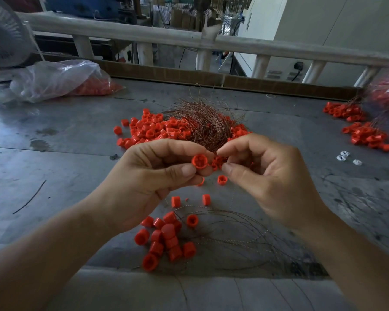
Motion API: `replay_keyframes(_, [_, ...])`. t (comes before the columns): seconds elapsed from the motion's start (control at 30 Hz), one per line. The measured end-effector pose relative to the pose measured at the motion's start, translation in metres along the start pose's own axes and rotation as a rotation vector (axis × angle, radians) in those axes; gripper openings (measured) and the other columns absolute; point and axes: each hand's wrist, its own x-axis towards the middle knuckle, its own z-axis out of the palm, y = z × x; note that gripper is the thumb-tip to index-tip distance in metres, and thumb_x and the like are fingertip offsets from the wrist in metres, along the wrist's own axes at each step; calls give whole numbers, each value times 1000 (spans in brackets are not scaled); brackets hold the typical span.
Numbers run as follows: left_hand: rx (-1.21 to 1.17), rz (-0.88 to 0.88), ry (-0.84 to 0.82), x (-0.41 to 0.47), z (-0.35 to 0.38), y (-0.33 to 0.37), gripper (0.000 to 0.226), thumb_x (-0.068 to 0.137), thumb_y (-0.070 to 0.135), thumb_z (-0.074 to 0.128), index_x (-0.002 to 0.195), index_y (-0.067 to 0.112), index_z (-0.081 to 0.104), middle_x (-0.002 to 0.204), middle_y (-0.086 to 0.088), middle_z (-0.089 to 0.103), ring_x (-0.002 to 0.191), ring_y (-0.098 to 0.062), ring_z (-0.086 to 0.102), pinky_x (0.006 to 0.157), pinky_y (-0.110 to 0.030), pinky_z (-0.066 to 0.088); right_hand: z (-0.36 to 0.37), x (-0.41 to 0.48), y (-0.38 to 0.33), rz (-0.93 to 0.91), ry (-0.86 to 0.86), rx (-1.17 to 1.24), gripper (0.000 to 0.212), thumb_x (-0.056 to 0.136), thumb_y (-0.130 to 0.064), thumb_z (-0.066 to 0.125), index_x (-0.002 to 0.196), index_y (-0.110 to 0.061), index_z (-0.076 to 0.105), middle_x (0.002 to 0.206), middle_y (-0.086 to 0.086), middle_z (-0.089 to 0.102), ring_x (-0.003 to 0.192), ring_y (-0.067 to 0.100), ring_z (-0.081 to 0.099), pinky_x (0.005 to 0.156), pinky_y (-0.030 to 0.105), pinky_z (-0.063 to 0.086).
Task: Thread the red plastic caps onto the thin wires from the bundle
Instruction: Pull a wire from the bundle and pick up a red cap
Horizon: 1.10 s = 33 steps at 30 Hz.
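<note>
Red cap (pixel 200 161): being held up above the grey table (pixel 54 135), at the middle of the scene, just near of the wire bundle; its open end is facing the camera.
Left hand (pixel 144 178): pinching that cap between thumb and forefinger, the other fingers curling underneath.
Right hand (pixel 270 176): thumb and forefinger are closing toward each other just right of the cap, the rest loosely curled. Any wire between them is too thin to see, so I cannot tell whether it is holding one.
Wire bundle (pixel 202 122): lying at the far middle, fanning over the loose caps (pixel 153 129).
Finished caps (pixel 164 239): lying in a near heap, their wires (pixel 245 232) trailing off to the right.
Risk, missed hole: a fine wire end is likely bending or sliding off the cap's inner ribs if it is not aiming squarely at the opening.
Risk, dropped cap: the pinch is covering only the rim, so a hard push from the right is probably twisting the cap loose into the scattered ones below.
Risk, tangling: strands from the bundle and the near wires are lying close by, so a pull may be dragging extra strands along.
</note>
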Motion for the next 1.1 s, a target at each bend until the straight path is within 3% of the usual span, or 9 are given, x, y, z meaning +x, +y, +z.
replay_keyframes(0.2, [-69, -30, -65, -2, -1, 0, 22, 63, 6, 63, 81, 13, 75, 86, -7, 73, 76, -13, 70, 62, -18, 55, -1, -1, 1, 146, -100, 152, 21, 62, -14, 68, 72, -26, 53, 60, -5, 61, 55, 8, 54, 53, 21, 46])
replay_keyframes(0.37, [-116, -79, -141, -1, 1, 0, 20, 69, 6, 63, 84, 12, 74, 83, -8, 73, 77, -14, 70, 64, -18, 55, 1, -3, 1, 174, -214, 177, 28, 72, -3, 73, 72, -24, 54, 61, -1, 61, 52, 6, 56, 49, 19, 46])
replay_keyframes(0.47, [-126, -96, -68, -2, 1, 0, 20, 64, 6, 63, 80, 12, 74, 81, -8, 73, 74, -14, 70, 62, -18, 55, -12, 5, -1, 254, -221, 172, 17, 68, -24, 69, 75, -17, 55, 60, 0, 66, 41, 8, 55, 35, 15, 37])
replay_keyframes(0.57, [-152, -133, -25, -1, -1, 0, 20, 62, 6, 64, 78, 10, 74, 79, -8, 72, 73, -15, 71, 61, -18, 55, -30, 13, 4, 361, -191, 163, 29, 64, -37, 61, 74, -11, 56, 58, 4, 67, 37, 11, 54, 31, 14, 35])
replay_keyframes(0.7, [-160, -281, -24, 2, -4, 1, 19, 61, 3, 64, 76, 8, 75, 77, -10, 71, 74, -17, 71, 61, -19, 55, -41, 18, 28, 453, -70, -54, 17, 77, -29, 64, 71, -13, 59, 57, 1, 67, 45, 11, 58, 38, 18, 41])
replay_keyframes(0.8, [-154, -338, 9, 2, -6, -1, 19, 59, 1, 64, 75, 6, 74, 76, -12, 71, 73, -18, 71, 59, -19, 55, -39, 19, 46, 385, 1, -374, 16, 82, -24, 66, 66, -21, 62, 56, -3, 64, 52, 10, 60, 48, 21, 47])
replay_keyframes(0.87, [-153, -340, 3, 1, -6, -2, 16, 64, -2, 66, 76, 6, 74, 77, -13, 71, 74, -19, 71, 60, -19, 55, -37, 18, 53, 316, -2, -561, 17, 80, -22, 68, 64, -25, 61, 58, -10, 60, 54, 2, 56, 56, 14, 43])
replay_keyframes(0.93, [-142, -341, -13, 1, -6, -2, 17, 66, -5, 67, 76, 6, 74, 77, -13, 71, 74, -19, 71, 60, -20, 55, -35, 17, 57, 282, -45, -623, 10, 79, -19, 69, 73, -27, 67, 62, -17, 57, 58, -5, 51, 55, 4, 35])
replay_keyframes(1.1, [-124, -356, -9, 2, -5, -3, 19, 67, -3, 61, 75, 8, 74, 76, -14, 71, 73, -19, 71, 59, -19, 55, -27, 18, 65, 242, -122, -711, 16, 77, -19, 70, 93, -24, 70, 70, -16, 50, 63, -3, 44, 57, 5, 29])
